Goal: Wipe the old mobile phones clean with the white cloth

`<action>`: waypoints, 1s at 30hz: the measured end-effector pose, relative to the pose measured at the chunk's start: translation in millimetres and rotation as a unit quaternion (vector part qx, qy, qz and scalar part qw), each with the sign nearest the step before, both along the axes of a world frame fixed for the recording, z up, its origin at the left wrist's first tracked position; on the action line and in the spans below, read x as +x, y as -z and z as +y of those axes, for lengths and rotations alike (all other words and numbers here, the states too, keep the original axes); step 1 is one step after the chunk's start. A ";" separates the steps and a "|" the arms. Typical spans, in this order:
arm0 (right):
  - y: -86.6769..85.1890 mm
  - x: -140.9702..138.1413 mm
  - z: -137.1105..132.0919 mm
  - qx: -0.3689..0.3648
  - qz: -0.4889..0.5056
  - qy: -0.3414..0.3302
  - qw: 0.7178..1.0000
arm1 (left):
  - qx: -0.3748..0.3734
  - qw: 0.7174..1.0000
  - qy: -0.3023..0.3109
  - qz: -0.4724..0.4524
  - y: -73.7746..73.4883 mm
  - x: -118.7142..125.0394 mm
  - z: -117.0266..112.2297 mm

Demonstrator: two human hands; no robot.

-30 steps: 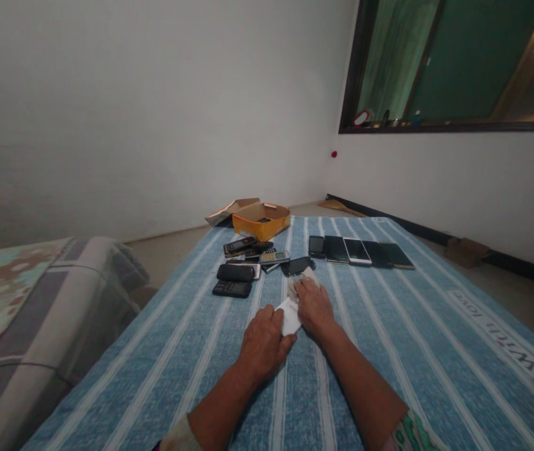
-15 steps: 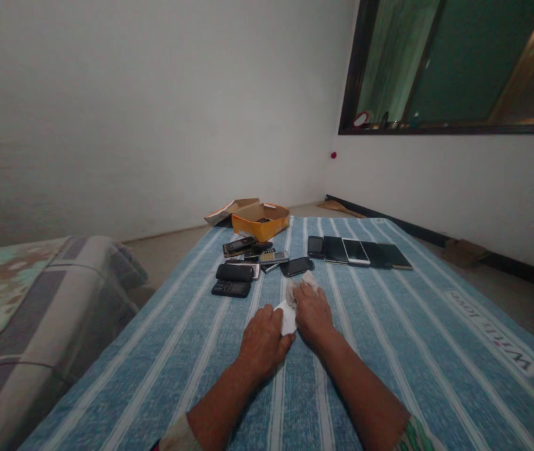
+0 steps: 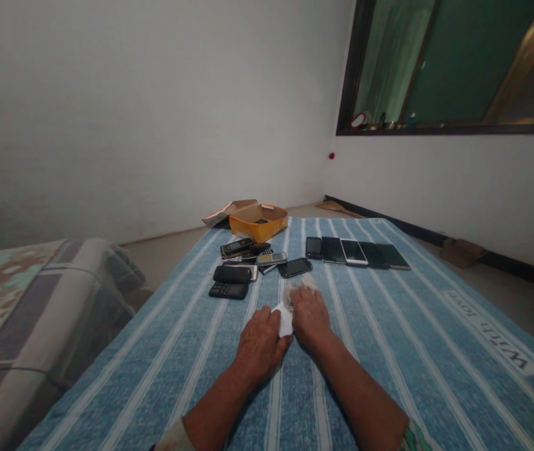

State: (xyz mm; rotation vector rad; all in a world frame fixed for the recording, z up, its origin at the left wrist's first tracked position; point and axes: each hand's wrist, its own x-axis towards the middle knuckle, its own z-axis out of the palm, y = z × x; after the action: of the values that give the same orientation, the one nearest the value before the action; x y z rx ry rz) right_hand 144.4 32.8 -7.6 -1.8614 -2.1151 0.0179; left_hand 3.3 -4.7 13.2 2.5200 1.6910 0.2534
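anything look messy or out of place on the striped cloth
The phone pile left of centre looks untidy: phones lie overlapped at mixed angles, unlike the phone row on the right, lined up side by side. No spill shows.

"With love" lettering [image 3: 487,332] across the blue striped cloth [image 3: 389,351]
Printed upside down from this side, well off to the right of the right hand [image 3: 311,311]. Any print on the orange box [image 3: 257,233] past that hand, too small to make out tbh.
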 end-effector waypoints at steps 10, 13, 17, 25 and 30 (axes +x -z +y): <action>-3.2 2.3 -3.6 -0.003 -0.001 0.001 1.000 | 0.002 1.000 0.003 -0.014 -0.3 -1.0 -1.5; -2.3 2.3 -4.9 -0.001 0.010 0.007 1.000 | 0.004 1.000 0.000 -0.010 -0.1 -0.7 -0.8; -2.0 1.4 -7.0 -0.005 -0.002 0.005 1.000 | 0.004 1.000 0.007 -0.003 0.3 0.0 0.0; -2.2 1.5 -7.2 0.003 0.010 0.015 1.000 | 0.004 1.000 0.006 -0.009 1.5 -0.8 -0.1; -1.2 -2.3 -14.5 -0.003 -0.014 -0.028 1.000 | 0.003 1.000 0.007 -0.007 -0.5 -0.3 -0.4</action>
State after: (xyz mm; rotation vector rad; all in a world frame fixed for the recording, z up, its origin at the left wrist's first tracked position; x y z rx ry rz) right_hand 142.1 18.3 -6.4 -1.8161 -2.1875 0.0123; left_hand 3.0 -5.1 13.7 2.5274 1.6686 0.2744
